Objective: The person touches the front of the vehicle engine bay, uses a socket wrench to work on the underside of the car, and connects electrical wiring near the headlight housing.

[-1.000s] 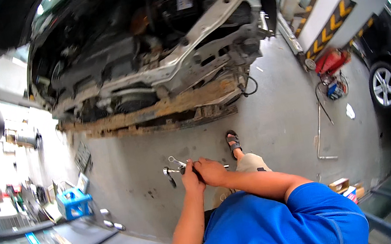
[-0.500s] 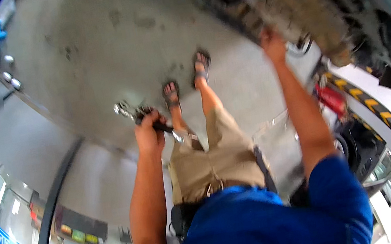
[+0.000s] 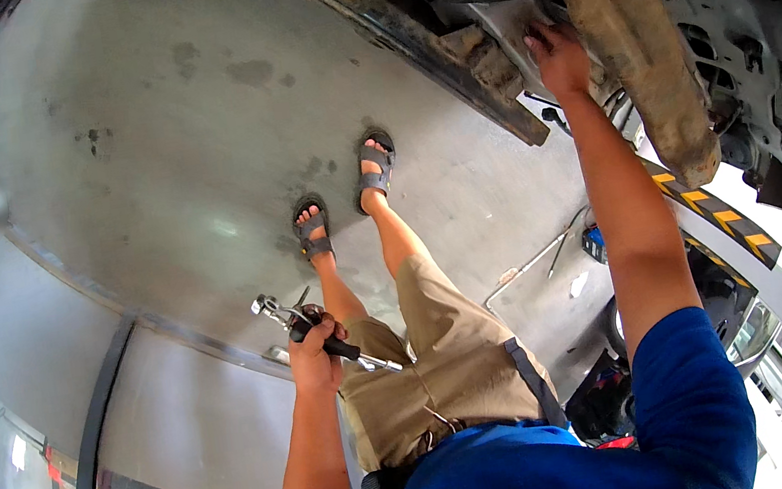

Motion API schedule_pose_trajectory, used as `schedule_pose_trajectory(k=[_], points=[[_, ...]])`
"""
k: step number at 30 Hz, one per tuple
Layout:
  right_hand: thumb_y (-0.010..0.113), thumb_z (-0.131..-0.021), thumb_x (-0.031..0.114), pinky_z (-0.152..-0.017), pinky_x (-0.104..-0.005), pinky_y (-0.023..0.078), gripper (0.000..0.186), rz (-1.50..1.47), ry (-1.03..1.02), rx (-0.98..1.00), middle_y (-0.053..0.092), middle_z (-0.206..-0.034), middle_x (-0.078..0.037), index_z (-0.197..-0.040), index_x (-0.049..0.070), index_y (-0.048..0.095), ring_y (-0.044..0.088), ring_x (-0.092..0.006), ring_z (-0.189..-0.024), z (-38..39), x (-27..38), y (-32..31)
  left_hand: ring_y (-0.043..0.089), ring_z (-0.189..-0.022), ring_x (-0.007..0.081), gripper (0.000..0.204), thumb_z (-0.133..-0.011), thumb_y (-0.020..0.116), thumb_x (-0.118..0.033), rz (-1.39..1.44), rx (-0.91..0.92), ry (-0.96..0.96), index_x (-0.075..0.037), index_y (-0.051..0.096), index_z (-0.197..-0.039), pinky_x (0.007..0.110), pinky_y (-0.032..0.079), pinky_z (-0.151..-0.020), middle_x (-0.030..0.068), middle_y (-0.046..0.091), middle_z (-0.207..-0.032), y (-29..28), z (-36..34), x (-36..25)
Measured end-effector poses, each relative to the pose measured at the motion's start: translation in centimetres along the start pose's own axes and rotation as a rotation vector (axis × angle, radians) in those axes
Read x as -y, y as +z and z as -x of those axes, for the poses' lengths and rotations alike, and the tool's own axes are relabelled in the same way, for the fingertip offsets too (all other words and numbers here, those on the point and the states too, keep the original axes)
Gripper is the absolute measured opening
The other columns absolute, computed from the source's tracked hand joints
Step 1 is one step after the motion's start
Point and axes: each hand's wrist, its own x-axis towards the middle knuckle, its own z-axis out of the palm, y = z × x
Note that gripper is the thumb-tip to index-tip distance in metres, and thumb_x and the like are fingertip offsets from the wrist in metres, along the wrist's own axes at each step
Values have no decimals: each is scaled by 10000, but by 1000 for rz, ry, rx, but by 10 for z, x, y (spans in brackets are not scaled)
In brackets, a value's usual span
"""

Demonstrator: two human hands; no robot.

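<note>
My left hand [image 3: 314,349] is closed around a black handle in front of my left thigh. It belongs to what looks like a ratchet wrench [image 3: 269,307] with a chrome head. A thin metal shaft [image 3: 380,362] sticks out from the other side of the fist, and I cannot tell whether it is a separate tool. My right arm is raised to the underside of a vehicle. There my right hand [image 3: 563,64], fingers apart, reaches to a light grey metal panel [image 3: 510,22] beside a rusty brown frame rail [image 3: 625,17]. Its fingertips are partly hidden.
A dark metal beam [image 3: 412,44] of the vehicle hangs on the near-left side of the panel. Below are the grey floor [image 3: 192,132] and a black-and-yellow striped edge [image 3: 715,214]. Glass panels with a dark post [image 3: 107,439] stand at left.
My right hand has moved up and farther in under the vehicle. My left hand, still holding the tool, is slightly lower. The view has shifted, showing more of the underside.
</note>
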Motion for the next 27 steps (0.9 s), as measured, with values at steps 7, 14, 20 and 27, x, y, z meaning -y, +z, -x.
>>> schedule_pose_trajectory(k=[7,14,20,27], points=[[545,-834,299,-805,-400,440,321,277,-114,-177,597,-1047,-150,-1091,113,595,567,-324,-920,-4,-11,18,511,-604,200,222,-689,567,-20,-119,-16,17,-42,487,-895,348,445,-613,67,502,-712,13,33,-3],[561,-821,265,-974,-420,325,480,240,33,260,472,-1265,-164,-1229,34,459,439,-323,-1159,-11,-32,21,523,-611,208,210,-686,561,7,-126,-51,29,-34,496,-882,334,445,-602,66,515,-722,2,64,3],[595,-785,293,-889,-409,386,408,125,2,-247,546,-1140,-163,-1111,51,561,504,-322,-1062,-2,-16,41,537,-592,203,186,-700,569,27,-121,-50,90,-5,497,-868,325,455,-575,90,527,-708,-2,82,-6],[600,-769,284,-786,-395,443,307,34,236,-118,623,-987,-143,-974,59,633,580,-310,-923,22,-16,24,543,-589,206,184,-694,569,31,-169,-91,81,-17,519,-865,336,479,-581,70,527,-696,-11,97,-5]])
